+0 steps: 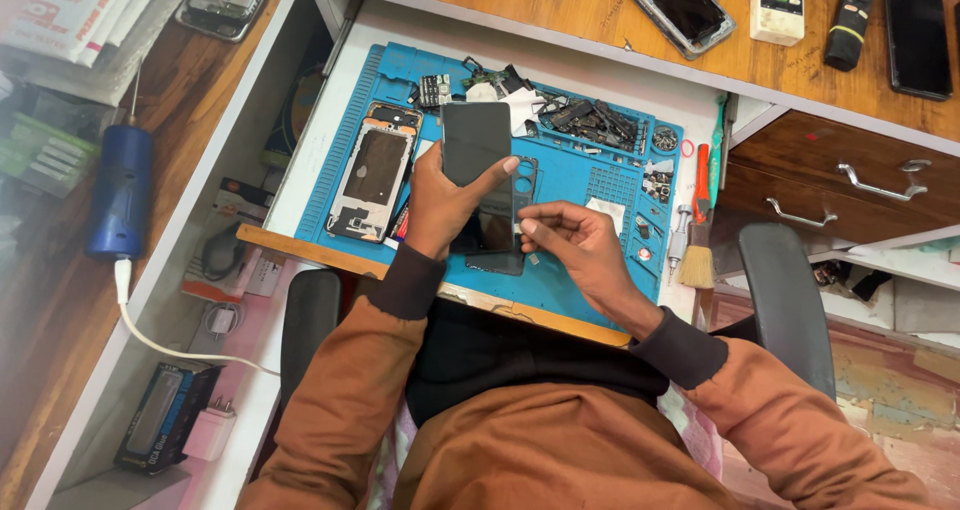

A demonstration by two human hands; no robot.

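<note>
**Two hands, one dark panel: the long axis runs up the frame**

Two hands meet at the middle of the frame over a blue repair mat (590,185). The left hand (440,205) holds a dark phone panel (477,142), its grip clenched on the lower half, with the thumb lying across the front face and the fingers hidden behind. The panel's long axis runs almost straight up and down in the picture, leaning slightly left at the top, and its upper half stands free above the hand toward the top centre.

The right hand (580,245) sits just right of and below that grip, near the panel's lower right edge. Its thumb and forefinger are pinched together, fingertips pointing left toward the panel; whether they grasp something small I cannot tell, as nothing clear shows between them. So the panel lies to the left of and above the right hand's pinch, and the left hand is plainly the nearer one, being already on it.

A second dark piece (495,260) lies flat on the mat directly below the held panel, partly covered by the left wrist. Left of the hands, an opened phone frame (375,170) rests on the mat with its inside facing up. Loose small parts (590,120) are heaped at the mat's upper edge. At right centre, a brush (697,260) lies on the white surface (700,95) beside the mat.
</note>
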